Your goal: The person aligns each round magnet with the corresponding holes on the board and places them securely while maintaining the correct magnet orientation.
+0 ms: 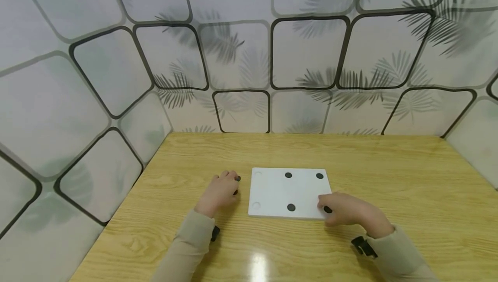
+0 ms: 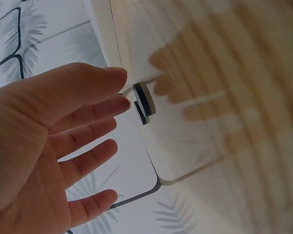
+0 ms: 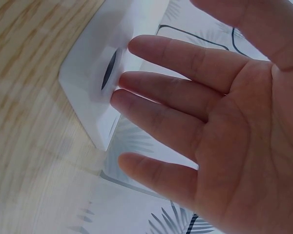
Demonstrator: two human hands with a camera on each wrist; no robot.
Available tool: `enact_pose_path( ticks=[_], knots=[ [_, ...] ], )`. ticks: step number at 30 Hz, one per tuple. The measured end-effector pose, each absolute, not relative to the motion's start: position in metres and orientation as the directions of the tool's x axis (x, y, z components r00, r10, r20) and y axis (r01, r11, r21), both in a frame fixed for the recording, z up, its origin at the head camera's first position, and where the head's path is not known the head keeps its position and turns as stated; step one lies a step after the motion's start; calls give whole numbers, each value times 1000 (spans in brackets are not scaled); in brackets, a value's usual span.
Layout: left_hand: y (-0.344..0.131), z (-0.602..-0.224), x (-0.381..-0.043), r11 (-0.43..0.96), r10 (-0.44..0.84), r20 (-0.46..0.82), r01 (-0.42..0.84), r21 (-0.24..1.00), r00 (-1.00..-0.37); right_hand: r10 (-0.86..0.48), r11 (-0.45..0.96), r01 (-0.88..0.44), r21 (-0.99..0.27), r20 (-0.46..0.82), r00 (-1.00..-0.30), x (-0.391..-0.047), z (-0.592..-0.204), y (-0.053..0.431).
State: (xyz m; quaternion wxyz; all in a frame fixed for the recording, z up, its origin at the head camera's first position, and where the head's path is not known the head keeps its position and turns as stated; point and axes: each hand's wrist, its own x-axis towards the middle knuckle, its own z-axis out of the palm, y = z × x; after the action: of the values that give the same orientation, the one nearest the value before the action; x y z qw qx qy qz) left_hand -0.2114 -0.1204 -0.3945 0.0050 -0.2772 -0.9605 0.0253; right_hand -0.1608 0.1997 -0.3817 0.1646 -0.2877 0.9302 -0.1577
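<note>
A white rectangular board [image 1: 272, 191] lies flat on the table, with black round discs set along its top and bottom edges. My right hand [image 1: 346, 208] reaches over the board's near right corner. Its straight, spread fingers come close to the corner disc [image 3: 109, 70] in the right wrist view, with nothing gripped. To the left of the board, my left hand [image 1: 220, 193] is beside two loose black discs on the table, a far one [image 1: 238, 178] and a near one [image 1: 235, 192]. In the left wrist view its thumb and index fingertip hover right by these discs, fingers loosely extended.
At the board's left end are two shallow round recesses, a far one [image 1: 258, 173] and a near one [image 1: 256, 205]. The wooden table [image 1: 194, 156] meets a patterned wall [image 1: 241, 65] at the back and left. Dark straps sit at both sleeves.
</note>
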Motion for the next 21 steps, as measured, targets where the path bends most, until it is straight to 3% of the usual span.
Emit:
enact_pose_path(
  ticks=[21],
  knots=[
    [-119, -396, -227, 885, 460, -107, 465, -28, -881, -574, 792, -464, -396, -222, -788, -161, -382, 199]
  ],
)
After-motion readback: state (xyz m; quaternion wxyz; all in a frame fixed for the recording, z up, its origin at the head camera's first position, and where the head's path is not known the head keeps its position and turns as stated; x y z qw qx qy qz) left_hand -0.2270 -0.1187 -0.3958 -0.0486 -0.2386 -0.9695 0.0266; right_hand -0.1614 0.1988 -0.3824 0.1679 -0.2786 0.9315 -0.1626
